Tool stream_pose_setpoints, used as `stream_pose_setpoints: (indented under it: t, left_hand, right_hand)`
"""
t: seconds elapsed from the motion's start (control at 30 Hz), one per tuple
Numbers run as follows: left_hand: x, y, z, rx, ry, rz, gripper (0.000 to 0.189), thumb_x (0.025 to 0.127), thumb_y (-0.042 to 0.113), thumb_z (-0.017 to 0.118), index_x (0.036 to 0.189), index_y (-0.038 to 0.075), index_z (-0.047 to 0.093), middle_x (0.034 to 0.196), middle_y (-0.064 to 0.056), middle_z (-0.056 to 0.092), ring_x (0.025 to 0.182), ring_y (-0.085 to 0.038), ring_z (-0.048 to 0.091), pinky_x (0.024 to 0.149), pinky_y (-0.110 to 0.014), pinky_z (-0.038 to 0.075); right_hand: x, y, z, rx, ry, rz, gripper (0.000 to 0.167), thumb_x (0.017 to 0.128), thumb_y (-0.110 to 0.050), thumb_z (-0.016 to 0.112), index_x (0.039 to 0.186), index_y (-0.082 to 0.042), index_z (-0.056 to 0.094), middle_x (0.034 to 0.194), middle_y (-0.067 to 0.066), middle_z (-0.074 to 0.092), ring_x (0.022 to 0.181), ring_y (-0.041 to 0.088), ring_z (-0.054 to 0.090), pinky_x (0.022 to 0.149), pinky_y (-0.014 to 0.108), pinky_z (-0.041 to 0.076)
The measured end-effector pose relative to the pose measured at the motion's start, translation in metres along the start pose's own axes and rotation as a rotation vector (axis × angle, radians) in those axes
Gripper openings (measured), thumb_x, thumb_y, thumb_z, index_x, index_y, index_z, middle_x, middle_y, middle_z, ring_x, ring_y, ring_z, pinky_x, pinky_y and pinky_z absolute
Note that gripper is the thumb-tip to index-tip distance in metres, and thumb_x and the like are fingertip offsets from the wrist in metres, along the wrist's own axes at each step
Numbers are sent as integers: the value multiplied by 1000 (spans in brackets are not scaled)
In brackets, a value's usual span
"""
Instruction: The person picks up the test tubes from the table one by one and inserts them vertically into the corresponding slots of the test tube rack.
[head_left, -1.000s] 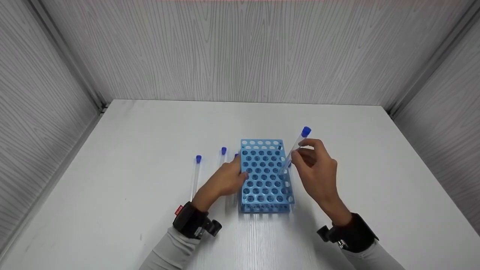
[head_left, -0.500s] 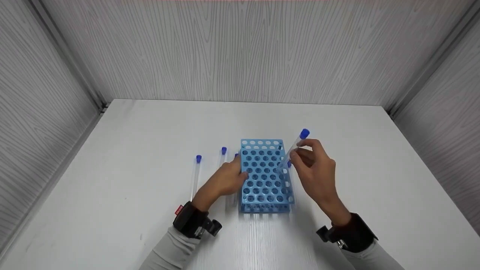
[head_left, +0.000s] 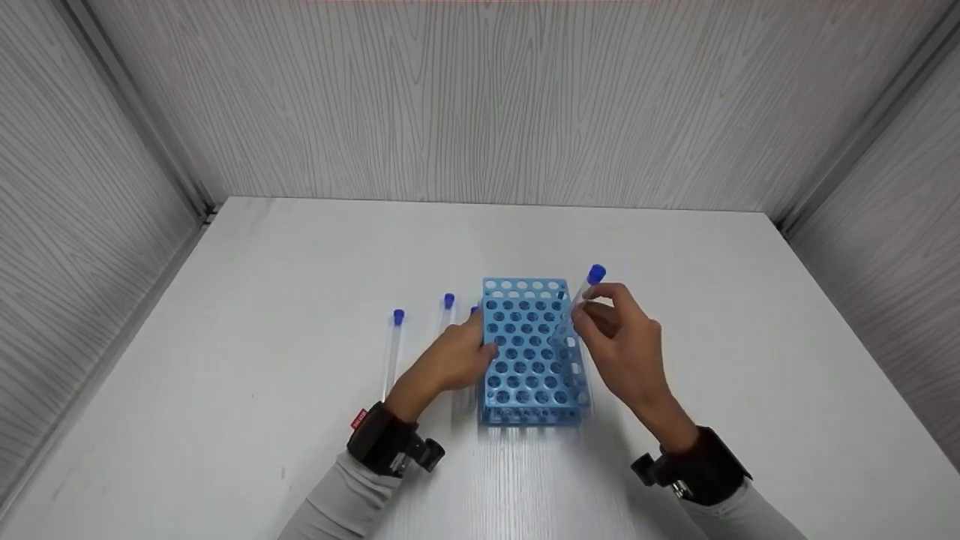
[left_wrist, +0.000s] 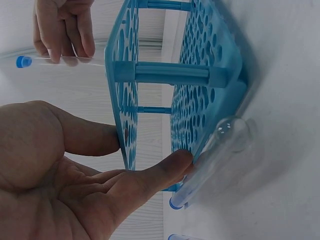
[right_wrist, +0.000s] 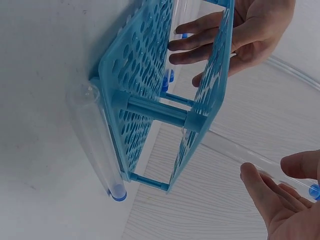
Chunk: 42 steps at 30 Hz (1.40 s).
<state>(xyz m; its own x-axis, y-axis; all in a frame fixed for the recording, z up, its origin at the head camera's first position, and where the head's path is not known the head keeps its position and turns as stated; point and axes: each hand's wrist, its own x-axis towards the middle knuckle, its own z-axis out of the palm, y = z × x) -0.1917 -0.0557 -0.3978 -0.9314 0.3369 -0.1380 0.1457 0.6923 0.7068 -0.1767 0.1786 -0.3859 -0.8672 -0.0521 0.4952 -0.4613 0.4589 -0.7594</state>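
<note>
A two-tier blue test tube rack (head_left: 525, 360) with rows of holes stands on the white table. My left hand (head_left: 454, 356) grips its left side, the thumb on the top plate and the fingers reaching below it. My right hand (head_left: 628, 349) pinches a clear test tube (right_wrist: 240, 152) with a blue cap (head_left: 596, 274) between thumb and fingers. The tube leans, cap up and to the right, over the rack's right side. In the right wrist view its rounded lower end is right at the holes of the top plate (right_wrist: 207, 102).
Another capped test tube (right_wrist: 97, 142) lies on the table along the rack's right side. Left of the rack lie more capped tubes: one far left (head_left: 394, 349), and others with blue caps (head_left: 448, 301) partly behind my left hand. Grey panels (head_left: 480, 105) stand around the table.
My right hand has moved a little to the left and the tube's cap has come lower and left, the tube now slightly steeper. The left hand and rack stay in place.
</note>
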Motion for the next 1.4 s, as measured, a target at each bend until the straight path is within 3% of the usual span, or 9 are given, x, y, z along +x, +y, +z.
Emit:
stream_pose_setpoints:
  t: [0.2, 0.5, 0.97, 1.4]
  left_hand:
    - [1, -2, 0, 0, 7, 32, 61, 104, 14, 50, 156, -5, 25, 128, -21, 66, 107, -28, 65, 95, -45, 49]
    - [1, -2, 1, 5, -3, 3, 63, 105, 16, 49, 158, -4, 22, 138, -22, 61, 106, -28, 62, 91, -42, 49]
    - [3, -4, 1, 18, -4, -14, 64, 105, 18, 49, 158, -5, 21, 147, -25, 52, 116, -29, 60, 98, -44, 47]
    - [1, -3, 0, 6, 3, 16, 63, 104, 16, 50, 158, -4, 23, 136, -23, 62, 113, -29, 63, 98, -46, 48]
  right_hand:
    - [-1, 0, 3, -21, -29, 32, 20, 97, -12, 68, 116, -6, 62, 108, 13, 77, 102, 23, 75, 87, 38, 58]
    - [-3, 1, 8, -70, -55, 71, 21, 97, -13, 67, 117, -9, 64, 112, 14, 76, 103, 26, 74, 86, 42, 59]
    - [-6, 5, 13, -83, -90, 80, 21, 97, -11, 66, 118, -10, 64, 114, 14, 76, 104, 27, 74, 86, 42, 59]
    - [-6, 5, 16, -96, -101, 99, 21, 97, -11, 66, 118, -8, 63, 118, 12, 75, 109, 28, 72, 88, 42, 58]
